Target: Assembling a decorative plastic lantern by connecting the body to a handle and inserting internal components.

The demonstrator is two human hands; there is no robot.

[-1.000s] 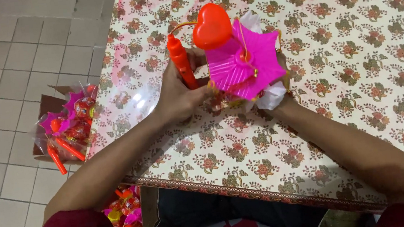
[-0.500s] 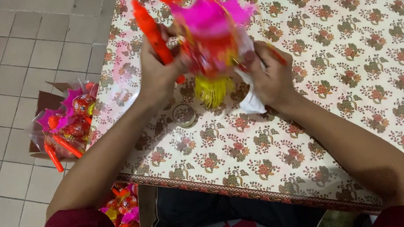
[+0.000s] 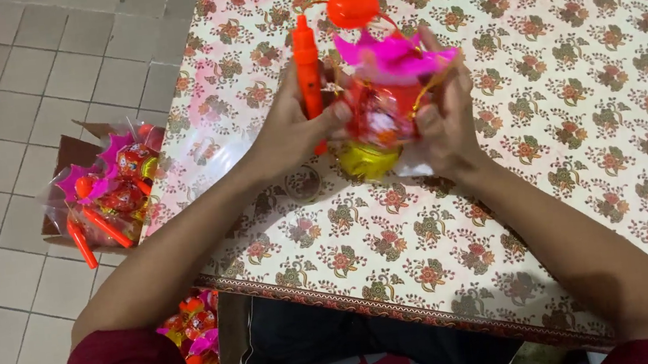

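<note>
A: Where's the toy lantern (image 3: 383, 99)?
B: Between both hands, over the table (image 3: 572, 100). Left hand (image 3: 290, 129) on its left side, right hand (image 3: 446, 121) on its right.
A: The stick (image 3: 307, 63)?
B: In the left hand, upright, just left of the lantern.
A: Anything else?
B: Box of packed lanterns (image 3: 104, 193) on the floor, well left of the left hand. More packs (image 3: 192, 336) under the left forearm, by the table edge.

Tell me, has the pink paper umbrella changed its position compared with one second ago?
Yes. The pink paper umbrella faced the camera; now its top is tipped toward the table's far edge, judged against the patterned tablecloth, between both hands.
</note>
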